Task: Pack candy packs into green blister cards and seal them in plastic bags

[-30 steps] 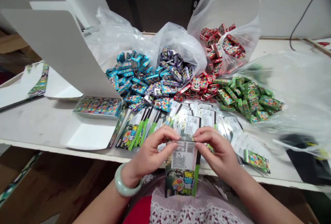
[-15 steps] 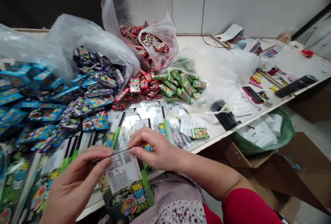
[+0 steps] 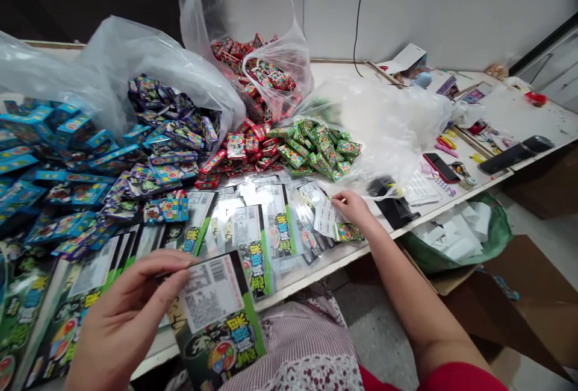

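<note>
My left hand [image 3: 121, 312] pinches the top edge of a printed foil pouch [image 3: 217, 319], black and green with a white barcode label, held over my lap at the table's near edge. My right hand [image 3: 354, 210] is stretched out across the table, its fingers curled down onto small white paper slips [image 3: 324, 217] beside a lone green packet [image 3: 347, 232]. Whether it grips anything I cannot make out. More flat pouches [image 3: 253, 228] lie in a row on the table between my hands.
Heaps of small boxes spill from clear plastic bags: blue [image 3: 54, 156], purple [image 3: 171, 132], red [image 3: 253, 78], green [image 3: 316, 147]. A black tape dispenser [image 3: 392, 207], a phone [image 3: 441, 166] and small clutter lie to the right. A green-lined bin [image 3: 460, 234] and cardboard boxes [image 3: 533, 294] stand below.
My right hand has let go of the pouch and reached out right to the slips and green packet. My left hand now holds the pouch alone. The view has turned right.
</note>
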Available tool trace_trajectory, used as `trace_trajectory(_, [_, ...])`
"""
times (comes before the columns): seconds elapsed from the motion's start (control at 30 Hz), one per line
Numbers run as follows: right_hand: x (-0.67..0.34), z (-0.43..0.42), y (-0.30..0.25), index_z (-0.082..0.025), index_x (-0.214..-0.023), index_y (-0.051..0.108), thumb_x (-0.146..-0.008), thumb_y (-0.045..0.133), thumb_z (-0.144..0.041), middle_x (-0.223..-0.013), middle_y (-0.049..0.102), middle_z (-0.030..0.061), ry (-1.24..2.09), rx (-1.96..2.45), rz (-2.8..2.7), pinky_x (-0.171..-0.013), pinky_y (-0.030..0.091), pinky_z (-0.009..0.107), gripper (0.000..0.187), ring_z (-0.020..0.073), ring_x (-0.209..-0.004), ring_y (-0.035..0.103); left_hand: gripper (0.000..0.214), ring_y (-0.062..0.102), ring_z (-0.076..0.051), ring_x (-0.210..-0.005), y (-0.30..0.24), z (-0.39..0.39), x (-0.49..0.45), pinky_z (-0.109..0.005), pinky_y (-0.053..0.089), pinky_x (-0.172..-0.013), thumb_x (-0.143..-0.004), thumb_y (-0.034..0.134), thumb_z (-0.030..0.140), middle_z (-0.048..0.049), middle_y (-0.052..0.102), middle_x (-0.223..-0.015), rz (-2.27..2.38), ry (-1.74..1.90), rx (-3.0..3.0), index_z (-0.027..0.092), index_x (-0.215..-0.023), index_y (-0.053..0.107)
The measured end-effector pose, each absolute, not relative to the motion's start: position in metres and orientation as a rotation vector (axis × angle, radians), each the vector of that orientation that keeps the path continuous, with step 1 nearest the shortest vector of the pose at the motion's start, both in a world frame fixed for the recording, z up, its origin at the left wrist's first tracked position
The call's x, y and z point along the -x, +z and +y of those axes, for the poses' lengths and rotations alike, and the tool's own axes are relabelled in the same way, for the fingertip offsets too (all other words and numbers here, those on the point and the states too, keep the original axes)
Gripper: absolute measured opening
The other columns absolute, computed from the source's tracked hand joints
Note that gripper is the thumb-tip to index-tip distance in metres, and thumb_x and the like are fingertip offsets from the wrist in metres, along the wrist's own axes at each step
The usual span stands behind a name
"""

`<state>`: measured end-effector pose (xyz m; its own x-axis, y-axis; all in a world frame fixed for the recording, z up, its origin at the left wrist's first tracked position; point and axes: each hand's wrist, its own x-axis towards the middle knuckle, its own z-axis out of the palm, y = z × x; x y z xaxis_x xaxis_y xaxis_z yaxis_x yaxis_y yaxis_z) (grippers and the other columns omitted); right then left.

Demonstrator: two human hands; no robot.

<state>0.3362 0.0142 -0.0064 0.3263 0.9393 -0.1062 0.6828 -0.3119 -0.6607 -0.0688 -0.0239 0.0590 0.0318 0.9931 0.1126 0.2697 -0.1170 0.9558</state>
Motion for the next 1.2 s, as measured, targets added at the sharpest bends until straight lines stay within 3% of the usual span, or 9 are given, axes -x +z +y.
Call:
trace_trajectory(0.13, [-0.333, 0.014, -0.016, -0.019, -0.073, 0.061, -0.077, 0.059, -0.027, -0.071, 0.064, 0.0020, 0.735, 2.095, -1.384, -0.066, 0.042, 0.030, 0.010, 0.0169, -0.067, 0.057, 0.007, 0.061, -0.020, -0.092, 0.058, -0.025, 0.072, -0.032, 0.055, -0.074, -0.082, 0.067, 0.025, 0.0060, 0.067, -0.094, 1.361, 1.179, -1.526, 0.031, -0.084, 0.067])
trace_trajectory(0.3, [-0.337, 0.009, -0.008, -0.019, -0.075, 0.056, -0.079, 0.054, -0.032, -0.068, 0.061, 0.0003, 0.821, 2.033, -1.322, -0.063, 0.045, 0.029, 0.013, 0.0156, -0.064, 0.058, 0.005, 0.062, -0.020, -0.089, 0.062, -0.023, 0.067, -0.031, 0.055, -0.070, -0.082, 0.066, 0.025, 0.0033, 0.067, -0.093, 1.296, 1.162, -1.570, 0.030, -0.083, 0.066])
trace_trajectory(0.5, [-0.274, 0.006, 0.064, -0.019, -0.074, 0.058, -0.079, 0.061, -0.045, -0.071, 0.058, 0.0001, 1.049, 1.601, -1.502, -0.065, 0.046, 0.029, 0.027, 0.0146, -0.067, 0.054, 0.004, 0.061, -0.016, -0.083, 0.068, -0.023, 0.053, -0.027, 0.052, -0.072, -0.084, 0.064, 0.020, -0.0017, 0.064, -0.084, 1.123, 1.237, -1.673, 0.022, -0.086, 0.063])
trace_trajectory(0.7, [-0.167, 0.014, 0.132, -0.022, -0.074, 0.063, -0.086, 0.061, -0.033, -0.085, 0.066, 0.0021, 1.315, 0.939, -1.993, -0.074, 0.049, 0.030, 0.016, 0.0157, -0.080, 0.061, 0.005, 0.059, -0.014, -0.080, 0.069, -0.028, 0.050, -0.029, 0.049, -0.071, -0.085, 0.063, 0.023, -0.0021, 0.061, -0.083, 1.102, 1.201, -1.638, 0.020, -0.087, 0.060])
trace_trajectory(1.0, [-0.130, 0.031, 0.123, -0.021, -0.069, 0.064, -0.081, 0.064, -0.035, -0.063, 0.063, -0.0012, 1.333, 1.052, -2.172, -0.051, 0.042, 0.024, 0.019, 0.0120, -0.057, 0.054, 0.006, 0.056, -0.016, -0.079, 0.071, -0.033, 0.055, -0.031, 0.046, -0.069, -0.088, 0.054, 0.022, -0.0027, 0.058, -0.080, 1.075, 1.223, -1.587, 0.019, -0.087, 0.059])
trace_trajectory(1.2, [-0.125, 0.026, 0.120, -0.022, -0.068, 0.064, -0.080, 0.064, -0.035, -0.062, 0.063, -0.0007, 1.278, 1.115, -2.151, -0.051, 0.042, 0.024, 0.018, 0.0123, -0.057, 0.054, 0.009, 0.056, -0.016, -0.079, 0.068, -0.034, 0.055, -0.032, 0.046, -0.071, -0.085, 0.061, 0.028, -0.0030, 0.059, -0.082, 1.071, 1.260, -1.559, 0.019, -0.087, 0.059])
